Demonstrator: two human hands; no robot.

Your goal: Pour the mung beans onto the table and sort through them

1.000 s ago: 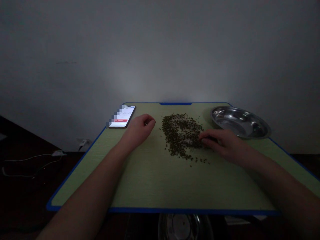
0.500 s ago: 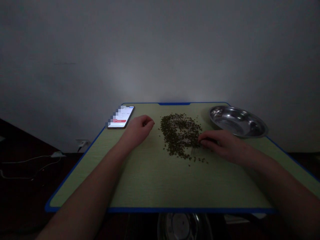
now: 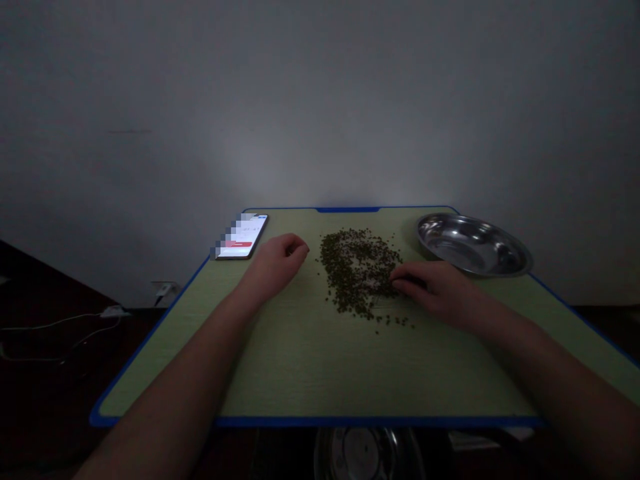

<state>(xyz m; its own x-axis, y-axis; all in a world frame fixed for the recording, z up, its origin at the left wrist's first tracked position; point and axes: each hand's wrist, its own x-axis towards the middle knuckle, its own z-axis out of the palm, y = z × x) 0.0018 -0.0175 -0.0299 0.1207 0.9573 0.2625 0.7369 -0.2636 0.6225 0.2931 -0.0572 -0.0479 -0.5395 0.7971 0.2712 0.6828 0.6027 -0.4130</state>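
Note:
A spread of small dark green beans lies on a pale green table with a blue rim. My right hand rests on the table at the right edge of the beans, fingers together and their tips pinched down among them. What, if anything, the fingertips hold is too small to see. My left hand rests on the table left of the beans, its fingers curled in loosely, apart from the beans.
A shiny steel dish stands at the table's back right corner. A lit phone lies at the back left. A second steel vessel shows below the near table edge. Cables lie on the dark floor at the left.
My right hand has slid a little to the left along the edge of the beans. My left hand has stayed in place.

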